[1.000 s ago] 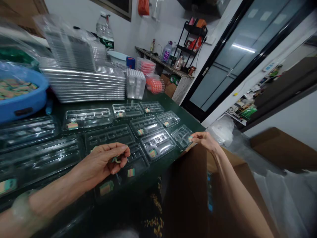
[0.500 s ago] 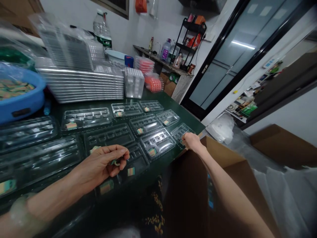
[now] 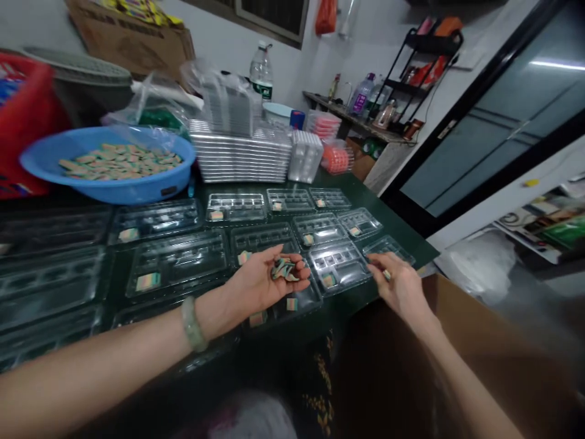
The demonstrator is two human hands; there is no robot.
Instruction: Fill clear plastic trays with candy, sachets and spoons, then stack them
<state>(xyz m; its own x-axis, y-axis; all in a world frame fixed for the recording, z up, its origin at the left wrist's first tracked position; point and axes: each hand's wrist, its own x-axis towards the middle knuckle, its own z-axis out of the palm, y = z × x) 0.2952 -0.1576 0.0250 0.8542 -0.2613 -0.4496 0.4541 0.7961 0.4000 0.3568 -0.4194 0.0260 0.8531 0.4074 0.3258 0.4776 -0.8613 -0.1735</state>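
Note:
My left hand (image 3: 262,283), palm up with fingers curled, cups several small striped pieces (image 3: 284,269) above the trays. Over the near edge of the rightmost clear tray (image 3: 393,246), my right hand (image 3: 400,283) pinches a small piece (image 3: 387,275) between thumb and fingers. Rows of clear plastic trays cover the dark green table (image 3: 411,227). Many hold one pastel striped block in a corner compartment, such as the block (image 3: 328,280) in the tray (image 3: 340,261) between my hands. A green bracelet circles my left wrist.
A blue basin (image 3: 137,194) of striped pieces stands at the back left, beside stacked clear trays (image 3: 242,160). Red-and-clear packs (image 3: 337,157) sit behind. An open cardboard box (image 3: 475,317) is at the table's right edge, below my right forearm.
The view has swung left, bringing the basin fully into sight. My left hand has turned palm up and opened somewhat, showing its pieces. A piece now shows in my right hand.

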